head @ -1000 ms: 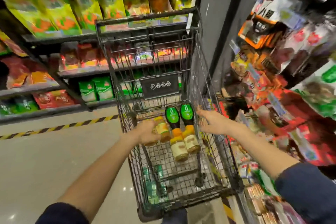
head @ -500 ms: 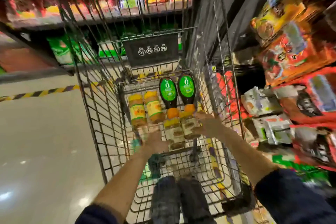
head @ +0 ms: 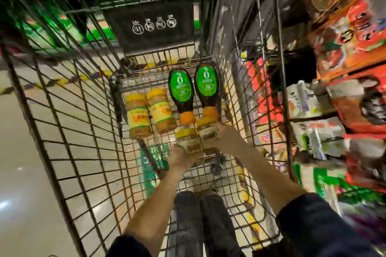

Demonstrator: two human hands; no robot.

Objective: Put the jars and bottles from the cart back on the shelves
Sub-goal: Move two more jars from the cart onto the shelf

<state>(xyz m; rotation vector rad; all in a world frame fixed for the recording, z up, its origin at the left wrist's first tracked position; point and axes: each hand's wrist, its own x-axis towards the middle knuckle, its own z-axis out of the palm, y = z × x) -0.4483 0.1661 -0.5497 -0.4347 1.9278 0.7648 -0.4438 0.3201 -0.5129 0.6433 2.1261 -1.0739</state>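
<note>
1. A wire cart (head: 69,123) was viewed from above, with a black placard (head: 149,25) bearing four round icons fixed to its far wall.
2. Six items were seen lying on the cart's floor, all towards the far end.
3. Two yellow-lidded jars, the far left jar (head: 139,117) and the far right jar (head: 163,113), were laid side by side and touching, their lids pointing away.
4. Just beside them, the left bottle (head: 181,94) and the right bottle (head: 207,87), both dark with green labels and orange caps, were laid with the caps pointing towards the person.
5. The near left jar (head: 189,142) and the near right jar (head: 207,131) were positioned just below the bottle caps, side by side.
6. The near left jar was gripped at its base end by the left hand (head: 180,159); the fingers were largely hidden beneath the jar.
7. The near right jar was held round its right side by the right hand (head: 224,139), with the fingers curled over it, though detail was lost to blur.
8. Both forearms were bare, with dark sleeves (head: 313,225) pushed up.
9. Shelves (head: 344,110) of coloured packets were seen just beside the cart on the right.
10. A pale glossy floor (head: 25,152) crossed by a yellow-and-dark striped line (head: 50,83) was visible through the mesh on the left.
</note>
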